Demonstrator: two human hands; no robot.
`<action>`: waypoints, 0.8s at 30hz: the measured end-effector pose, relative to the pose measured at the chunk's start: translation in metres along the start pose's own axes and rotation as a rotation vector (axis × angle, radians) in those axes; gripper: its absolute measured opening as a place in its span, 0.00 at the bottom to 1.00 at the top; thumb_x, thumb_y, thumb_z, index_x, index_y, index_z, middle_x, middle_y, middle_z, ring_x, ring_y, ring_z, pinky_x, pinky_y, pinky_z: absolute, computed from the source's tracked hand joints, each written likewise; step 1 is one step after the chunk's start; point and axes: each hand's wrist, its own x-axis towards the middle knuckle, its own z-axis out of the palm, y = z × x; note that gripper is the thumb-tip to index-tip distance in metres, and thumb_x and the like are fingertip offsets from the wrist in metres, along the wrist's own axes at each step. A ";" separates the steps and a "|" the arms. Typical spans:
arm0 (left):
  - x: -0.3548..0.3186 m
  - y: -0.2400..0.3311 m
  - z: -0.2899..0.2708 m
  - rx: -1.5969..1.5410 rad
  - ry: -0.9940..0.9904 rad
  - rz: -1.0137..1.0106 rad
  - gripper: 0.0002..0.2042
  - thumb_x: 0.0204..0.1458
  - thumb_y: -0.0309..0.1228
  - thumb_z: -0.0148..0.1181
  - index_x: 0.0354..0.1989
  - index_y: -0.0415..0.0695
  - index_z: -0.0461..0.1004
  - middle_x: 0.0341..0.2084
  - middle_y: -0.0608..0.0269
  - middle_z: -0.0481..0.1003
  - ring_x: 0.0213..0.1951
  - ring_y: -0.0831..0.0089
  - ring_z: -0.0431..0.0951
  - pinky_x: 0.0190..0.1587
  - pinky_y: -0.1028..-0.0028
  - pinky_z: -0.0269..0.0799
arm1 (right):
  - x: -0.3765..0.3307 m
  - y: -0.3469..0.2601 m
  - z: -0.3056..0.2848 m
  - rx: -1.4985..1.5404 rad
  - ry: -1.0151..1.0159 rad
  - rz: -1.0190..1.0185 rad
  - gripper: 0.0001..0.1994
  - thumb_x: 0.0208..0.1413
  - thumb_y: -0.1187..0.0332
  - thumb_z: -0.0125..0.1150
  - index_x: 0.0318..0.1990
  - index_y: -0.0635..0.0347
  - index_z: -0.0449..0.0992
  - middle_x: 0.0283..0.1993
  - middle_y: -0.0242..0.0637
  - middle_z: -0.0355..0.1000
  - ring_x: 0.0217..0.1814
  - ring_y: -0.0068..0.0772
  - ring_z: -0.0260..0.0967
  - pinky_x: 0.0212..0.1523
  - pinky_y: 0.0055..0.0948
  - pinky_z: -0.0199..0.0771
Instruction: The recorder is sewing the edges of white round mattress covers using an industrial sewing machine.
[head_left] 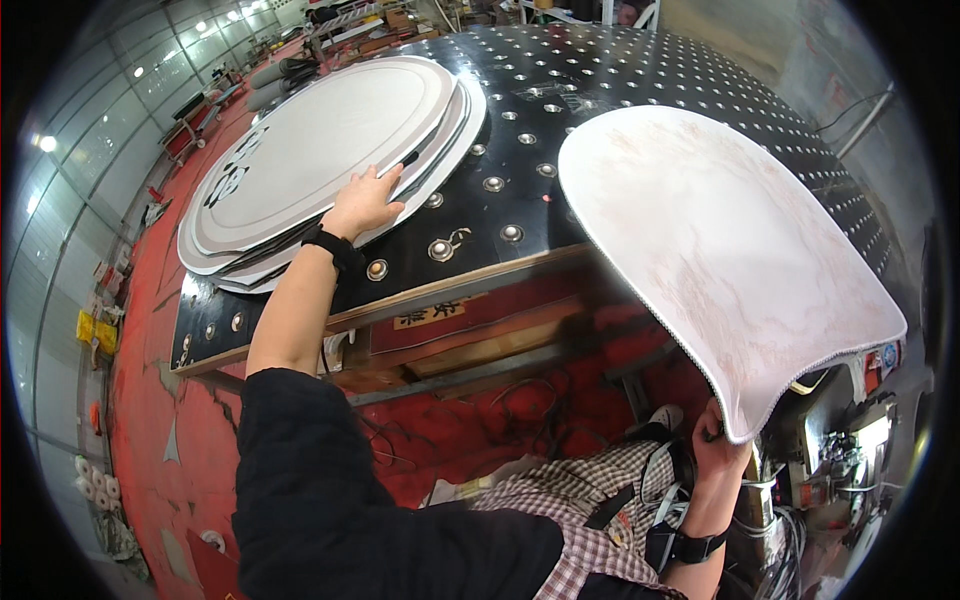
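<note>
My left hand (pixel 368 206) rests on the near right edge of a stack of pale oval mats (pixel 320 150), its fingers stretched out. The top mat has a grey-beige border and a black-and-white panda picture at its left end. A small dark spot shows by the fingertips; what it is I cannot tell. At the right, my right hand (pixel 716 450) grips the lower corner of a white mat (pixel 680 210) with faint pinkish-brown marbling. Stitched edging runs along that mat's rim. Its far part lies over the table, and the near corner hangs down past the table edge.
Metal ball rollers stud the black table (pixel 520 210). A sewing machine (pixel 870 370) stands partly behind the marbled mat, with cables (pixel 785 540) below it. Under the table are boards and loose cords on the red floor (pixel 160 400). Carts and rolls stand at the far left.
</note>
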 end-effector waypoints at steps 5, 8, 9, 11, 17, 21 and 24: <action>0.011 0.016 0.002 -0.016 -0.033 -0.024 0.30 0.45 0.31 0.53 0.60 0.49 0.54 0.44 0.37 0.67 0.47 0.46 0.69 0.48 0.59 0.67 | 0.007 -0.010 -0.001 0.014 -0.109 0.040 0.08 0.50 0.70 0.52 0.39 0.57 0.69 0.26 0.29 0.65 0.24 0.21 0.55 0.19 0.18 0.49; 0.014 0.020 0.008 0.083 -0.040 -0.015 0.26 0.47 0.24 0.48 0.58 0.49 0.57 0.42 0.39 0.68 0.45 0.48 0.71 0.44 0.59 0.70 | 0.010 -0.018 0.008 0.035 -0.143 0.092 0.08 0.51 0.68 0.52 0.38 0.57 0.70 0.28 0.28 0.64 0.25 0.21 0.56 0.18 0.17 0.48; 0.014 0.025 0.009 0.156 -0.028 -0.042 0.26 0.46 0.24 0.49 0.58 0.48 0.57 0.39 0.40 0.69 0.42 0.49 0.72 0.42 0.59 0.70 | 0.014 -0.022 0.009 0.039 -0.122 0.093 0.08 0.51 0.67 0.52 0.38 0.57 0.70 0.28 0.28 0.64 0.25 0.21 0.56 0.18 0.17 0.48; 0.020 0.020 0.021 0.322 0.026 -0.061 0.25 0.46 0.22 0.49 0.57 0.47 0.58 0.34 0.42 0.71 0.38 0.52 0.74 0.37 0.59 0.72 | 0.026 -0.030 0.015 0.042 -0.116 0.105 0.08 0.52 0.67 0.52 0.38 0.57 0.70 0.29 0.28 0.64 0.25 0.21 0.56 0.18 0.17 0.48; 0.028 0.013 -0.002 0.121 0.104 -0.212 0.14 0.47 0.22 0.45 0.44 0.42 0.64 0.28 0.42 0.74 0.34 0.50 0.75 0.35 0.57 0.71 | 0.059 -0.057 0.042 -0.073 -0.032 0.162 0.12 0.53 0.57 0.51 0.37 0.55 0.70 0.25 0.29 0.63 0.23 0.20 0.58 0.17 0.16 0.50; 0.033 -0.001 -0.060 -0.031 0.251 -0.336 0.13 0.48 0.23 0.44 0.44 0.42 0.65 0.24 0.43 0.74 0.30 0.47 0.75 0.34 0.55 0.69 | 0.040 -0.063 0.025 -0.009 0.347 0.550 0.16 0.54 0.51 0.45 0.32 0.54 0.70 0.20 0.30 0.64 0.15 0.21 0.57 0.11 0.19 0.51; 0.041 -0.006 -0.058 -0.108 0.257 -0.308 0.13 0.49 0.25 0.45 0.43 0.43 0.68 0.27 0.45 0.74 0.33 0.47 0.74 0.36 0.56 0.69 | 0.013 -0.049 -0.019 -0.552 0.123 0.958 0.13 0.56 0.59 0.49 0.34 0.62 0.71 0.24 0.36 0.70 0.15 0.23 0.57 0.15 0.24 0.57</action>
